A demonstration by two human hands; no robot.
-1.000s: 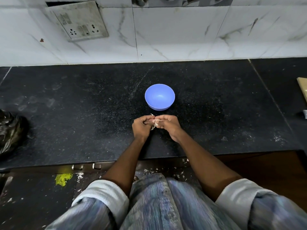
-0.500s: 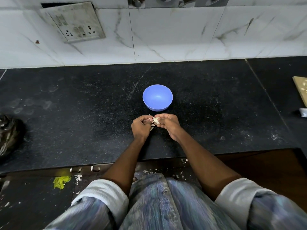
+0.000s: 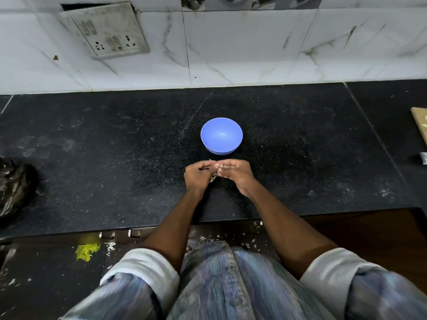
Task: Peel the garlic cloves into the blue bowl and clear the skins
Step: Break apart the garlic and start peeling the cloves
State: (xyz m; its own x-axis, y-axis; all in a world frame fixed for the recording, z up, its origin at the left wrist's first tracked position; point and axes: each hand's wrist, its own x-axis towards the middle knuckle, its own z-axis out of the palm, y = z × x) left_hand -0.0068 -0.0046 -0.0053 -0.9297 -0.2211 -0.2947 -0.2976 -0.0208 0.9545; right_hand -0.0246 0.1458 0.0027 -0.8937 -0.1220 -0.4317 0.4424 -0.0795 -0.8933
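Head view is showing the left hand (image 3: 196,175) and the right hand (image 3: 234,173) meeting fingertip to fingertip just in front of the blue bowl (image 3: 221,136), both pinching a small garlic clove (image 3: 218,166) whose long axis cannot be determined. The bowl, apparently empty, is sitting directly beyond the hands, slightly nearer the right one, so the peeled clove is needing only a short forward drop. Skins (image 3: 213,178) are lying on the black speckled counter (image 3: 92,158) under the hands, below a white tiled wall (image 3: 254,42).
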